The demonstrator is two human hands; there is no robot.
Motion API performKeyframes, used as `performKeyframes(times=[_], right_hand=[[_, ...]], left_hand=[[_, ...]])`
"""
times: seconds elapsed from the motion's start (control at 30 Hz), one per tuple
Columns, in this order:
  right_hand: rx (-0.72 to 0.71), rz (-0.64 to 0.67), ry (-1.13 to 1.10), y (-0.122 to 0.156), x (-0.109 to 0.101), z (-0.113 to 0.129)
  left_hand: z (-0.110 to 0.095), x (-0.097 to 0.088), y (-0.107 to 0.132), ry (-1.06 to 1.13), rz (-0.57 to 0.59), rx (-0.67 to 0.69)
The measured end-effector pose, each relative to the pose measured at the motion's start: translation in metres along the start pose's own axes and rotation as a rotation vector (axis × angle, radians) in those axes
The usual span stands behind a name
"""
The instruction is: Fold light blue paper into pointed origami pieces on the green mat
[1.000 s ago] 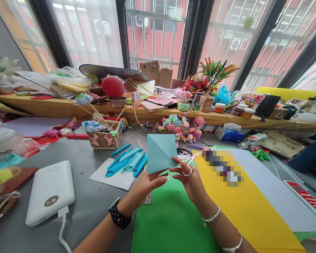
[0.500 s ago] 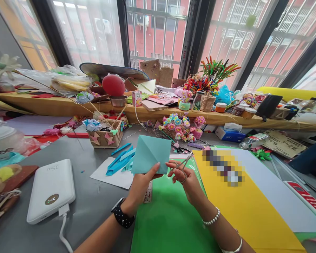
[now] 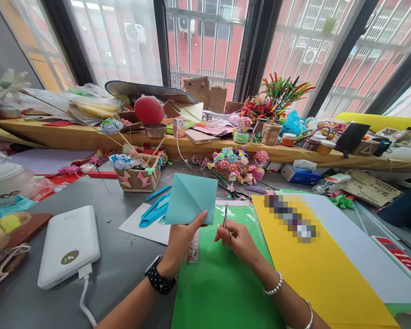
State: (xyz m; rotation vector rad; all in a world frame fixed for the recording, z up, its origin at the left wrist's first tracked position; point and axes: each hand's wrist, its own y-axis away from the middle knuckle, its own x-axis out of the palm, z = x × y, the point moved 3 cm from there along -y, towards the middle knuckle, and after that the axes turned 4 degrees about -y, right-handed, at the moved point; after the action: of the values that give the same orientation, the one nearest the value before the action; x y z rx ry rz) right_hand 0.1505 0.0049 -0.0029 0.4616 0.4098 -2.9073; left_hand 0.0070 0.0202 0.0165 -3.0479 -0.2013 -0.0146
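A square of light blue paper (image 3: 192, 197) with creases across it is pinched at its lower edge by my left hand (image 3: 182, 244), thumb in front and fingers hidden behind. To its right, my right hand (image 3: 238, 240) is closed around the handles of a small pair of scissors (image 3: 225, 214), blades pointing up and apart from the paper. Both hands are over a green mat (image 3: 222, 283). Behind the paper lie folded blue paper strips (image 3: 154, 212) on a white sheet (image 3: 133, 227). A printed ruler-like strip (image 3: 193, 251) lies by my left wrist.
On the left sits a white power bank (image 3: 70, 246) with a cable. Yellow paper (image 3: 315, 274) spreads at the right. Farther back stand a cardboard basket (image 3: 140, 178), crocheted flowers (image 3: 231, 164) and a blue tissue box (image 3: 300, 174). A crowded ledge (image 3: 198, 148) runs below the windows.
The blue paper has shifted slightly left and tilted in my left hand. My right hand has turned the scissors from slanting right to upright and moved slightly away from the paper.
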Motion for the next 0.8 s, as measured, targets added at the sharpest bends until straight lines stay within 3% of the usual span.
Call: performKeyframes(times=[0.2,0.43,0.8], right_hand=[[-0.013,0.084,0.037,0.004,0.012,0.003],[0.119,-0.157,-0.431,-0.001,-0.01,0.001],[0.17,-0.185,-0.472,0.0,-0.012,0.002]], left_hand=[[0.001,0.001,0.001,0.111,0.001,-0.061],[0.009,0.008,0.005,0.138,0.191,-0.063],[0.005,0.017,0.01,0.116,0.304,-0.094]])
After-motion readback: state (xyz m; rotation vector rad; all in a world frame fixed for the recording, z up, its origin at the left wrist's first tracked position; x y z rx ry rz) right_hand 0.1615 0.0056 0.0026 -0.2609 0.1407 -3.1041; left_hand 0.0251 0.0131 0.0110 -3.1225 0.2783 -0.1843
